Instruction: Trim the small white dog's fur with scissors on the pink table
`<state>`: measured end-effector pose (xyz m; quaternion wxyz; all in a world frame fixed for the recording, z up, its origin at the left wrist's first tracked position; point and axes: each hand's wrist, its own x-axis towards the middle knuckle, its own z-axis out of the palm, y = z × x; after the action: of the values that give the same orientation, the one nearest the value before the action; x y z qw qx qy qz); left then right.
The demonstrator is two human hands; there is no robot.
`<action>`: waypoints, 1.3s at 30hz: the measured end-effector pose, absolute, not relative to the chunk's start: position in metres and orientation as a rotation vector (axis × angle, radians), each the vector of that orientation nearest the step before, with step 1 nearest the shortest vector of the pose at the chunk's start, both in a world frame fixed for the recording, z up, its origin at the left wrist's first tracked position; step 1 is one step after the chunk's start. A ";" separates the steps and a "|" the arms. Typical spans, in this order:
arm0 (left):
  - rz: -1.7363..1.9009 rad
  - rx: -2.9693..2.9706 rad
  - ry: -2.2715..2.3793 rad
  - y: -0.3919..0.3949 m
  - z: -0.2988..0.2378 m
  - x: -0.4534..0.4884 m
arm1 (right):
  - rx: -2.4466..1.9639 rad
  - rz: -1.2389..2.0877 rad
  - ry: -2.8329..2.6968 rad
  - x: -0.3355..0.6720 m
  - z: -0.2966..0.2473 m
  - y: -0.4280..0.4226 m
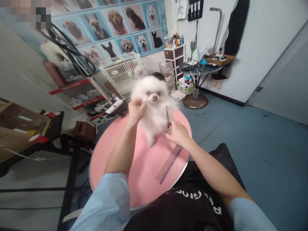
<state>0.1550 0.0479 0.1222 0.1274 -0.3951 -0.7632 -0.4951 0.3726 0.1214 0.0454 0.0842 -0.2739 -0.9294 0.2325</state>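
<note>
A fluffy white dog (155,110) is upright on the round pink grooming table (113,166), facing me. My left hand (137,110) is closed on the dog at the side of its muzzle; the fingertips are partly lost in the white fur. In my right hand (178,132) is a pair of scissors (167,116), with the blades pointing up in front of the dog's chest fur. A metal comb with a purple spine (170,165) lies on the tabletop below my right hand.
Behind the dog stands a wire cage (122,69) with a white animal inside. A clipper (115,106) rests beyond the table's left edge. At the back right is a dark round table (204,69) with a tray and clutter. Shelving (14,128) stands at left.
</note>
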 end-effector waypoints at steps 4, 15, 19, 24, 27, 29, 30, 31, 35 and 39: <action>-1.478 -1.140 -2.212 0.049 0.117 0.150 | -0.799 0.756 -2.807 0.375 0.048 0.130; -1.478 -1.074 -2.213 0.045 0.118 0.152 | -0.732 0.783 -2.796 0.376 0.048 0.152; -1.489 -1.054 -2.199 0.043 0.115 0.150 | -0.700 0.772 -2.765 0.371 0.048 0.159; -1.494 -1.012 -2.226 0.043 0.115 0.152 | -0.642 0.850 -2.736 0.368 0.043 0.170; -1.484 -0.972 -2.236 0.043 0.118 0.156 | -0.630 0.841 -2.714 0.366 0.039 0.175; -1.486 -0.946 -2.243 0.044 0.120 0.158 | -0.615 0.862 -2.706 0.365 0.033 0.180; -1.484 -0.934 -2.248 0.044 0.121 0.160 | -0.604 0.895 -2.697 0.365 0.029 0.182; -1.481 -0.923 -2.254 0.044 0.121 0.160 | -0.586 0.939 -2.681 0.364 0.025 0.185; -1.483 -0.858 -2.270 0.043 0.121 0.161 | -0.514 1.054 -2.606 0.358 0.006 0.196; -1.510 -0.783 -2.278 0.041 0.118 0.160 | -0.464 1.208 -2.538 0.347 -0.009 0.207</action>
<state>0.1601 0.0409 0.1178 0.1488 -0.2722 -0.7925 -0.5251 0.3475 0.2070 -0.0092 0.1457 -0.1612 -0.8815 0.4193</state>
